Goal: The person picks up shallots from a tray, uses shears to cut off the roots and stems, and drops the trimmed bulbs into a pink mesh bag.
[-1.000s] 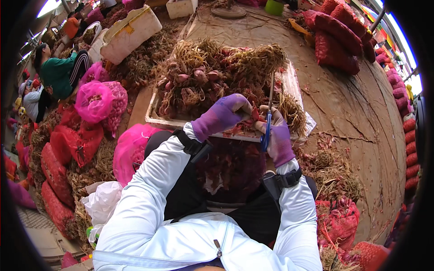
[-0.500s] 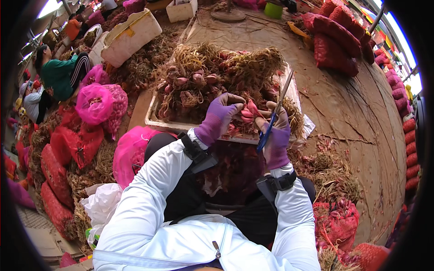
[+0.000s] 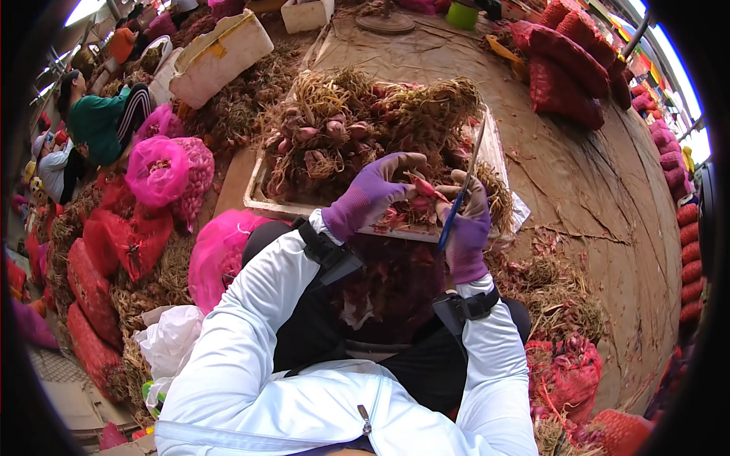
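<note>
My left hand [image 3: 369, 194], in a purple glove with darker fingers, is closed on a small cluster of red shallots [image 3: 426, 188] over the near part of a white tub [image 3: 257, 182]. My right hand [image 3: 465, 228], gloved alike, grips long-bladed scissors with blue handles [image 3: 452, 213], the blades pointing up and away from me; its thumb and fingers are beside the same shallots. The tub is heaped with pink shallots [image 3: 334, 129] and dry straw-like tops [image 3: 426, 99]. A dark mass [image 3: 380, 281], partly hidden, lies below the tub between my legs.
Two co-workers [image 3: 103, 121] [image 3: 53, 167] sit at the left among pink and red mesh sacks [image 3: 158, 171]. A foam box [image 3: 220, 61] stands at back left. Red sacks [image 3: 563, 91] are piled back right. Dry tops [image 3: 555, 296] lie on the brown tarp [image 3: 593, 197] beside me.
My hands have worked around the shallot cluster, the right one rising and the scissors shifting angle. Since half a second ago the cluster looks turned and my left fingers have moved slightly.
</note>
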Demonstrator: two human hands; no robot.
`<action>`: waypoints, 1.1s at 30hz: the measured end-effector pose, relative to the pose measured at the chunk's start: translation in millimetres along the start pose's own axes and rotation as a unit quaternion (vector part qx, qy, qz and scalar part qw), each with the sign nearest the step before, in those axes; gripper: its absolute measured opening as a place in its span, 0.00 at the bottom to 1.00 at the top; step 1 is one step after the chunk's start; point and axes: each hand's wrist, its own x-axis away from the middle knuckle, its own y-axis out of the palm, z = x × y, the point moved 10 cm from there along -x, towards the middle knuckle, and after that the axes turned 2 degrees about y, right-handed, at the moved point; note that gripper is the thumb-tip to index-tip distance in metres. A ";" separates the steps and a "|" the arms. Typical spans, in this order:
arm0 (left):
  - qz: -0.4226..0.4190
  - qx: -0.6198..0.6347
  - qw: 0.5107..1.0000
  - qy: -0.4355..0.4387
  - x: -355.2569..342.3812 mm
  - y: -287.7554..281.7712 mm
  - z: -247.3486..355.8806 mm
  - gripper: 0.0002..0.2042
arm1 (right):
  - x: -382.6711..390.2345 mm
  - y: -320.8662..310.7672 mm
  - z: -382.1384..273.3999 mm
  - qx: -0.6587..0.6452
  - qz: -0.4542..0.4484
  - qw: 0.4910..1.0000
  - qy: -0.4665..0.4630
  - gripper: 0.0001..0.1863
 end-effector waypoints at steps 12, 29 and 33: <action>-0.017 0.047 0.999 0.001 10.9 10.1 16.4 0.27 | -1.8 4.5 13.4 -0.096 -0.011 0.989 0.116 0.25; -0.126 -0.144 0.981 0.040 15.9 45.1 33.9 0.35 | 2.6 -1.8 9.6 -0.155 -0.047 0.969 0.189 0.23; -0.046 -0.126 0.989 0.063 7.8 28.5 9.7 0.24 | 6.8 12.0 2.4 -0.121 -0.023 0.985 0.123 0.24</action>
